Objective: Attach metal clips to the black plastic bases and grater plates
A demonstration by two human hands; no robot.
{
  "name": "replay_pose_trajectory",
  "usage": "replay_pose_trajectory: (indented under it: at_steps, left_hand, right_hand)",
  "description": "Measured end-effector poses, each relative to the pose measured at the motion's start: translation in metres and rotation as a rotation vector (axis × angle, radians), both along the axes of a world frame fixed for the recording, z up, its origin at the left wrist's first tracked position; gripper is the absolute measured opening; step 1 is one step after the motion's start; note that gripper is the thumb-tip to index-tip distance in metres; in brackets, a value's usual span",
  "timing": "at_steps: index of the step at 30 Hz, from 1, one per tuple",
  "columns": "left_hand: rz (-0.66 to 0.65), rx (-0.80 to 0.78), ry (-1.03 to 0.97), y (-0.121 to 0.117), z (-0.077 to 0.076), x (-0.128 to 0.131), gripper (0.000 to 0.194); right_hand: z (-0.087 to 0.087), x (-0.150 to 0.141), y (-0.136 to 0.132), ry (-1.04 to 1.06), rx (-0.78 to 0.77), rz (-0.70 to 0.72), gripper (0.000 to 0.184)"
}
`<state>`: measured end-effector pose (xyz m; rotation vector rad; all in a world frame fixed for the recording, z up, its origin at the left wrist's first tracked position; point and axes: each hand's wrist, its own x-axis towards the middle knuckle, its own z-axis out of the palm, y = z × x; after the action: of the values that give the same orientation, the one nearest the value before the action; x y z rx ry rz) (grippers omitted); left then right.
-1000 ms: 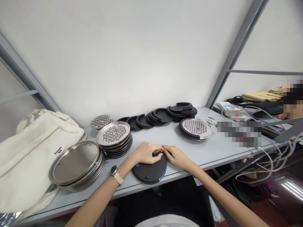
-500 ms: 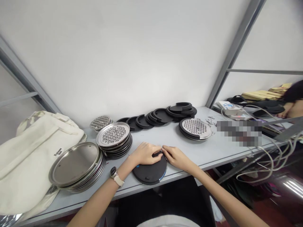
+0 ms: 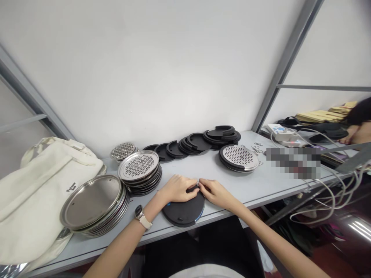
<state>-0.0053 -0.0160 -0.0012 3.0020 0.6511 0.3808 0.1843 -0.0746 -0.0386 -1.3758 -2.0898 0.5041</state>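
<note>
A black round disc [image 3: 185,210] lies flat near the table's front edge, with a strip of blue at its rim. Bent over its far edge, my left hand [image 3: 181,188] grips it, thumb lying across the top. Against the same edge, my right hand [image 3: 213,191] pinches a small shiny metal ring [image 3: 198,184], whose shape is mostly hidden by fingertips. Both sets of fingertips nearly meet there. Behind to the right rests a perforated metal grater plate [image 3: 240,157] in a black holder, beside several small metal rings [image 3: 257,148].
At left are a stack of smooth metal plates [image 3: 92,200], a stack of grater plates [image 3: 139,166], a smaller grater stack [image 3: 124,150] and a cream bag [image 3: 49,193]. Black round holders [image 3: 198,141] line the wall. White cables [image 3: 333,200] hang at right, near another person's arm [image 3: 355,133].
My fingertips shift very slightly at the disc's far edge, around the small metal ring. The disc and the other things stay where they were.
</note>
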Motion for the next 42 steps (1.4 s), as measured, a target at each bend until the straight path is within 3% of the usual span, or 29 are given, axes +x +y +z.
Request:
replay_pose_trajectory:
  at_steps: [16,23,31,42]
  left_hand:
    - [-0.007,0.041,-0.006,0.001,-0.003,0.000,0.023]
    - [-0.013,0.070,0.016,0.002,-0.005,0.000,0.023]
    - [-0.003,0.089,0.032,0.003,-0.006,0.000,0.027]
    - [0.003,0.094,0.031,0.003,-0.006,0.000,0.027]
  right_hand:
    - [0.001,0.001,-0.002,0.091,-0.024,0.007,0.023]
    - [0.004,0.000,-0.005,0.187,-0.024,-0.007,0.012]
    - [0.009,0.001,-0.004,0.236,0.217,-0.101,0.006]
    - [0.005,0.002,-0.003,0.292,0.036,-0.042,0.005]
